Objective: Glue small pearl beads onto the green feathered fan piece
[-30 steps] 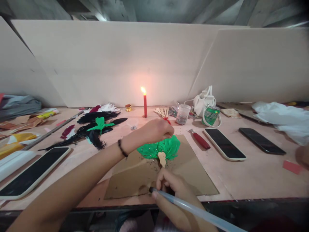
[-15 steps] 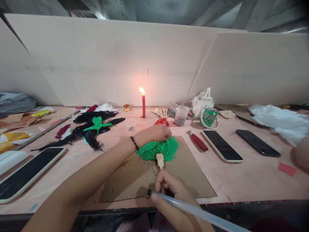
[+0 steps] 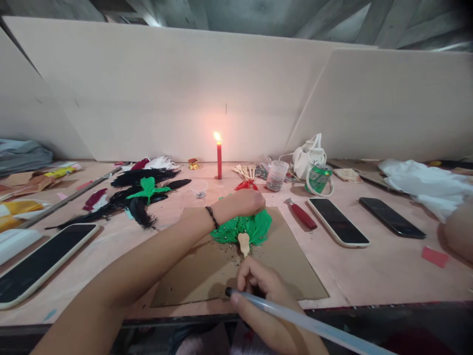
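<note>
Arching over the feathery green fan (image 3: 261, 230), there on brown cardboard (image 3: 297, 268), with the left hand (image 3: 248, 203), knuckles up, fingertips hidden, so cannot tell whether holding anything! Pinching a long, smooth translucent tube (image 3: 314, 321), dark at the tip, with the right hand (image 3: 268, 291), close by the fan's pale, wavy-edged handle (image 3: 244, 243).

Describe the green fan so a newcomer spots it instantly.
On the pinkish table, find the brown cardboard sheet at the near edge. The green fan lies across its far part, partly hidden by the left hand. Unlike the small green feathers atop black feathers at left, it spreads from a pale handle.
</note>
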Available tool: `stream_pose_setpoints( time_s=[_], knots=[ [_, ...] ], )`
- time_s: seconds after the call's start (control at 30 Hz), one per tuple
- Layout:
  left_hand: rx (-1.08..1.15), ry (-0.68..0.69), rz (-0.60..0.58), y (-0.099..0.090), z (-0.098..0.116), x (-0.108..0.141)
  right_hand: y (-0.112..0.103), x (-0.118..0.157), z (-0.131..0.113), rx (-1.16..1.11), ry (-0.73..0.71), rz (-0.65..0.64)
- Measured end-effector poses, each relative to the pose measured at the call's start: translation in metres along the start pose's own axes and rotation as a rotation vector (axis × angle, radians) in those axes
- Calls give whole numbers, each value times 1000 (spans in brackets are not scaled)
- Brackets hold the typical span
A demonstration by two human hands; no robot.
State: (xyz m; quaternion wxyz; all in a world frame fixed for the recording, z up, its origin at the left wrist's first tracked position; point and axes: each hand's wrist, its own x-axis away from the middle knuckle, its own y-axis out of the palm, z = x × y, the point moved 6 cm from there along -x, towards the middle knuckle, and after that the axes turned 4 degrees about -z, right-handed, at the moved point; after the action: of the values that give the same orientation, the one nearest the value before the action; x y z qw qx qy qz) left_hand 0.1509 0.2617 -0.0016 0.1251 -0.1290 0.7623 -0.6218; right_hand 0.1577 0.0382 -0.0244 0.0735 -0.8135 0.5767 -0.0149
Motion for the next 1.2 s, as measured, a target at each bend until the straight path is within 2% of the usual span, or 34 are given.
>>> stream_pose_setpoints(
  time_s=[0.2,0.4,0.63,1.0,1.2],
  knots=[
    [-70,-10,-186,-10,11,-15,1,-1,2,-32,-44,-12],
    [-51,-17,-295,-14,10,-25,1,0,2,-42,-45,-25],
    [24,-37,-297,-13,4,-19,0,0,4,-18,-28,-24],
    [213,-47,-402,-10,-12,-13,0,1,8,6,2,-15],
    [305,-22,-364,-10,-21,-10,-1,3,12,4,-4,-24]
  ],
)
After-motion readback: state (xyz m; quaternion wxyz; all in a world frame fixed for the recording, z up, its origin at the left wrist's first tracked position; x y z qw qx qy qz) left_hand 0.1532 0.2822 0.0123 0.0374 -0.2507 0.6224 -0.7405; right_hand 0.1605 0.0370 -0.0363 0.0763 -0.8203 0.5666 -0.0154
